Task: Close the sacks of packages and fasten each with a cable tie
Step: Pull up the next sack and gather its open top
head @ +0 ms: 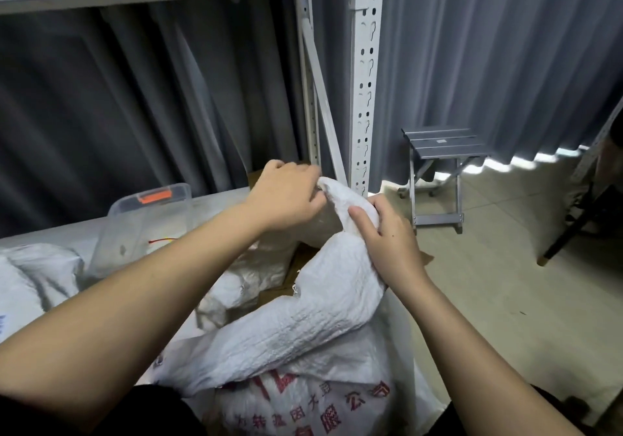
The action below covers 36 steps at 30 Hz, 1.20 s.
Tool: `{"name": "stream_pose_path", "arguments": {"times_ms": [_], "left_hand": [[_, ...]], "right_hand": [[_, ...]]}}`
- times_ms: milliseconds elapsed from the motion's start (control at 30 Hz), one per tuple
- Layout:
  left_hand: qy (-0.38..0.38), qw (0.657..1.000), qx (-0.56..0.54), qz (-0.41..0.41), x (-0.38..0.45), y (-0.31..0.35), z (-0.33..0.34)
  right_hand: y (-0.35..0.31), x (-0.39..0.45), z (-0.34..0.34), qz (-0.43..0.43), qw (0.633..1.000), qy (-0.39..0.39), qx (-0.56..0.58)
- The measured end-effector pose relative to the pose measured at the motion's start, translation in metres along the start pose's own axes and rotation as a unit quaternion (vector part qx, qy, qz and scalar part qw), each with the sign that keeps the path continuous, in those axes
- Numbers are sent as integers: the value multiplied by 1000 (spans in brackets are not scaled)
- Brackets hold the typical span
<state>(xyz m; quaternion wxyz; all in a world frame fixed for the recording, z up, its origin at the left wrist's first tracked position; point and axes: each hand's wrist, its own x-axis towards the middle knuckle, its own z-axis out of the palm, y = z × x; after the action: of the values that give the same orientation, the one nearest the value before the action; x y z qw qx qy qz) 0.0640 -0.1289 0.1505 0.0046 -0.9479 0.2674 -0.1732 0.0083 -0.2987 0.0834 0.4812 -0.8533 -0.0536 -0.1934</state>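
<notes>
Grey curtain point(488, 48) behind, shelving upright point(365, 75) at 12 o'clock. Right hand point(391, 236) clamped round gathered neck of white sack point(303, 327) at centre; left hand point(286, 196) pinching its tip. Gathering step; next calls for a cable tie, none visibly in hand.

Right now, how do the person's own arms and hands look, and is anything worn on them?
Both forearms are bare up to the frame edge: no sleeves, gloves, watch or rings visible. The left hand and right hand show short nails. Dark clothing appears only at the bottom.
</notes>
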Motion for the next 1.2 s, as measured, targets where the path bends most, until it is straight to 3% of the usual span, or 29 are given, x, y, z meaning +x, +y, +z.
{"name": "stream_pose_path", "arguments": {"times_ms": [67,133,233,367,433,500,600,700,800,867,1000,1067,1133,1200], "left_hand": [[37,992,-61,102,0,4,-9],[64,979,-30,192,2,6,-12],[101,968,42,224,6,7,-8],[149,975,74,145,6,12,-3],[127,987,49,91,5,16,-6],[81,995,17,51,7,15,-7],[36,999,-37,-3,11,8,-10],[16,998,-55,-17,12,8,-11],[-17,996,-81,-37,14,11,-13],[-30,994,-88,-54,15,13,-16],[-13,995,-68,-69,15,15,-19],[2,981,-162,-110,12,18,-20],[90,937,-309,-134,-3,29,-25],[169,930,-309,-102,-26,52,-30]], "right_hand": [[-2,3,-3,-37,998,21,42],[-6,5,-7,-48,992,26,111],[-11,4,-10,-46,982,28,182],[-11,-8,-10,8,988,95,120],[-12,-17,-9,68,993,96,19],[-13,-21,-6,82,994,76,6],[-19,-21,-9,53,977,53,201],[-25,-22,-16,65,917,-35,392],[-26,-18,-24,36,891,-77,446],[-28,-15,-29,-6,901,-92,424],[-32,-14,-28,-15,906,-99,411],[-32,-12,-29,-5,899,-89,430],[-31,-8,-30,4,896,-72,439],[-31,-2,-30,22,887,-60,458]]}}
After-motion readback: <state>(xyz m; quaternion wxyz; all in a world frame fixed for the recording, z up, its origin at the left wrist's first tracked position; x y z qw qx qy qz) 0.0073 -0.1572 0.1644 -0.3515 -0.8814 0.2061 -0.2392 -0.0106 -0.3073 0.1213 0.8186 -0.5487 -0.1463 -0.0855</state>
